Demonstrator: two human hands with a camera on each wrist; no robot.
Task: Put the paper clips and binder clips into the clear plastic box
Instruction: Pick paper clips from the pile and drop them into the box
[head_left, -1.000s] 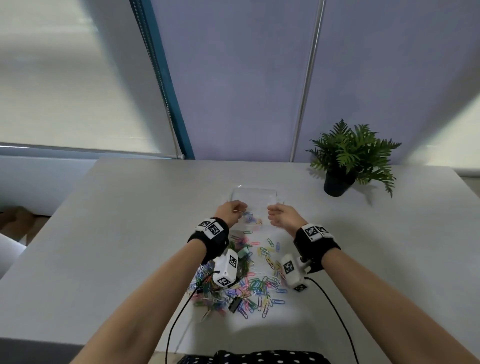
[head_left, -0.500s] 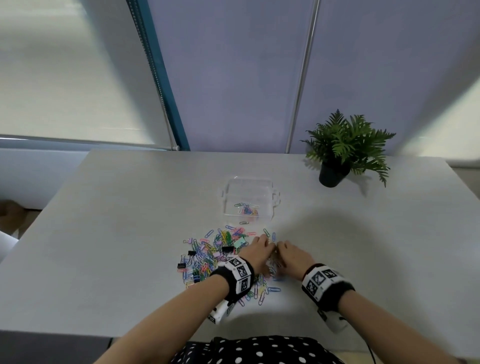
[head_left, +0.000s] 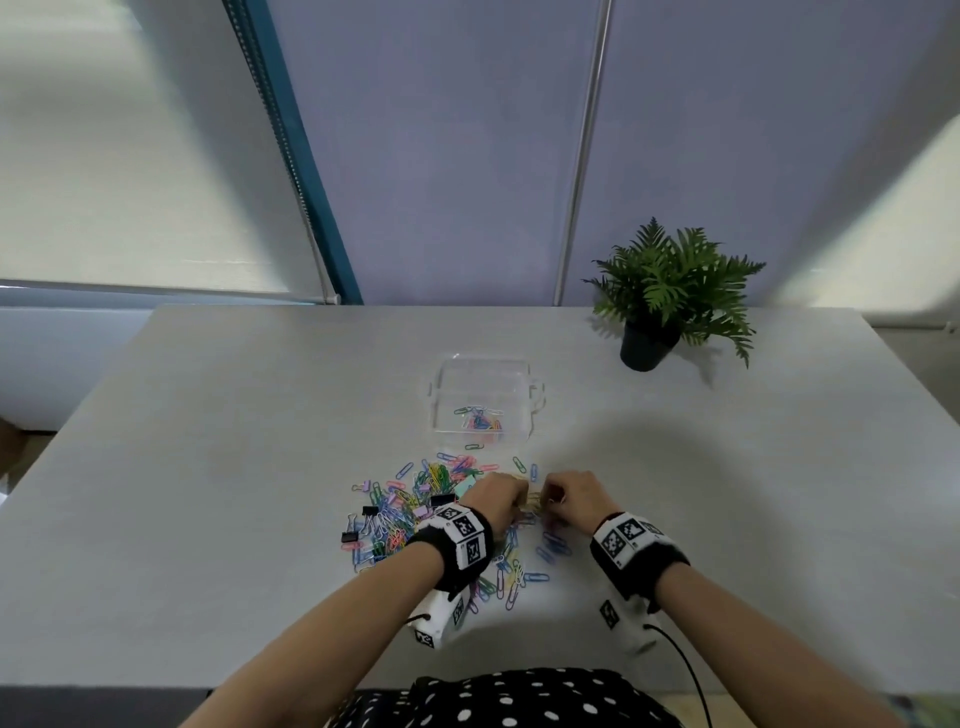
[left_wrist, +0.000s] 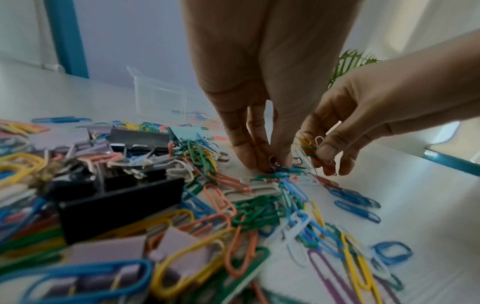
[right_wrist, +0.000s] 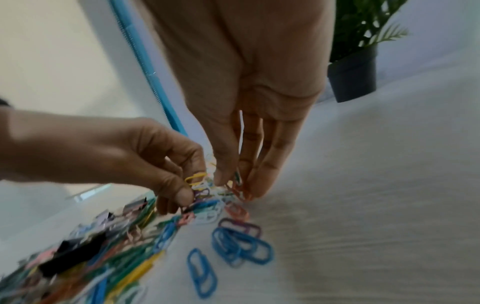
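A heap of coloured paper clips (head_left: 410, 512) mixed with black and pastel binder clips (head_left: 370, 512) lies on the table in front of me. Beyond it stands the clear plastic box (head_left: 519, 371), open, with a few clips inside. My left hand (head_left: 519, 503) and right hand (head_left: 549, 500) meet at the heap's right edge, fingertips down. In the left wrist view the left hand (left_wrist: 271, 165) pinches clips on the table, beside a black binder clip (left_wrist: 116, 205). In the right wrist view the right hand (right_wrist: 235, 186) pinches a small bunch of clips, with loose blue clips (right_wrist: 241, 244) nearby.
A potted green plant (head_left: 662, 306) stands at the back right of the grey table (head_left: 208, 467). Window blinds and a blue frame rise behind the table's far edge. Wrist camera cables (head_left: 685, 670) trail off the near edge by my polka-dot clothing.
Both hands pulled back from over the box to the heap, then closed their fingertips on clips at its right edge. The box stayed where it was.
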